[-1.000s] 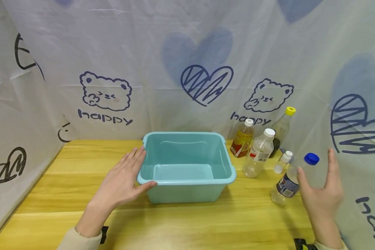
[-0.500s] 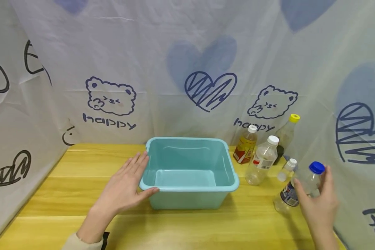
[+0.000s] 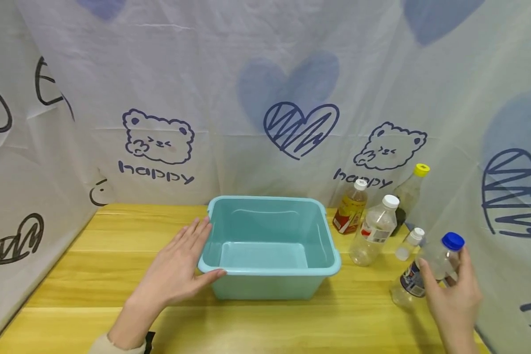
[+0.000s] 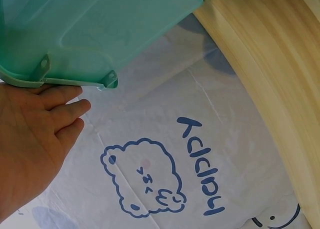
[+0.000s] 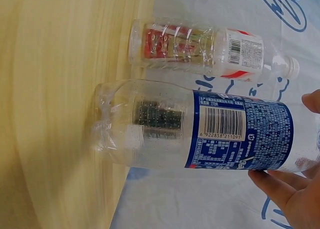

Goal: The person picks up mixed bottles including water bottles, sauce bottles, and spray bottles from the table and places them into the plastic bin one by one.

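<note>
My left hand (image 3: 172, 270) rests with straight fingers against the left rim of a light-blue plastic bin (image 3: 270, 271), thumb over the front corner. In the left wrist view, the fingers (image 4: 62, 114) lie along the outside of the rim. At the right, my right hand (image 3: 456, 300) grips a clear plastic bottle (image 3: 413, 280) with a blue cap and dark blue label, thumb on one side, fingers on the other. The bottle looks empty of drink and stands on the table. In the right wrist view, fingertips (image 5: 260, 179) touch it by the label (image 5: 240, 131).
Behind the held bottle stand a small white-capped bottle (image 3: 409, 244), a larger clear bottle (image 3: 373, 236), a yellow-labelled bottle (image 3: 350, 211) and a yellow-capped bottle (image 3: 409, 191). A printed cloth (image 3: 230, 147) hangs behind and beside the wooden table (image 3: 115, 246).
My right hand has come in from beside the blue-capped bottle and closed round its upper part. My left hand stays at the bin's rim. The head view has shifted slightly.
</note>
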Demonstrator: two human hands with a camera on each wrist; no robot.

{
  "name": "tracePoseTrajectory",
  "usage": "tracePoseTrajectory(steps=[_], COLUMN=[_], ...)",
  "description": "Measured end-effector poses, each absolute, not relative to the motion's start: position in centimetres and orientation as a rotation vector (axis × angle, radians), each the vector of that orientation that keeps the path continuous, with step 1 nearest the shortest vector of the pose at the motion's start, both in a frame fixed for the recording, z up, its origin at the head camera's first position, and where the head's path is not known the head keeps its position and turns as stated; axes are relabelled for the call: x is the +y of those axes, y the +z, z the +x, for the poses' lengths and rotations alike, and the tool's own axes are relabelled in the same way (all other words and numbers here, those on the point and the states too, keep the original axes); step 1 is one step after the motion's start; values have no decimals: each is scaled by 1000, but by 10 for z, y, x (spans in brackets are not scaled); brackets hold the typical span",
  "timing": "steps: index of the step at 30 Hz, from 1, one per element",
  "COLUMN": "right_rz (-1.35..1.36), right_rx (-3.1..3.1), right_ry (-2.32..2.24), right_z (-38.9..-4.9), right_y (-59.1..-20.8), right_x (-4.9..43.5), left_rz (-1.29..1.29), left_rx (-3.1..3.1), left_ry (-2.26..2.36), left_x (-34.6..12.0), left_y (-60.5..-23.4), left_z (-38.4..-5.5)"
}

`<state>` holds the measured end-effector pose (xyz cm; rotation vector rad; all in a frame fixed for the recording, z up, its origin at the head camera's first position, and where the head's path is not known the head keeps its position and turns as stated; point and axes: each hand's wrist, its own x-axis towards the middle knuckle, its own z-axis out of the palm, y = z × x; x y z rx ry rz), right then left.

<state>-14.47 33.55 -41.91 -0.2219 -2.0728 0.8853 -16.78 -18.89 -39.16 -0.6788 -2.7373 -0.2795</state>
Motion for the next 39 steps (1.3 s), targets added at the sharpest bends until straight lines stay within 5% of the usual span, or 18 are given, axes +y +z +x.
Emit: tracePoseTrajectory(steps=[39], right_rz=[122], right_rx=[-1929], right_ry=[854], right_z=[-163], right_y=[-359], right_x=[301], left_rz=[-682], left_rx=[-2721], left_ry=[-294], left_x=[-188], left_y=[-393], left_z=[-170])
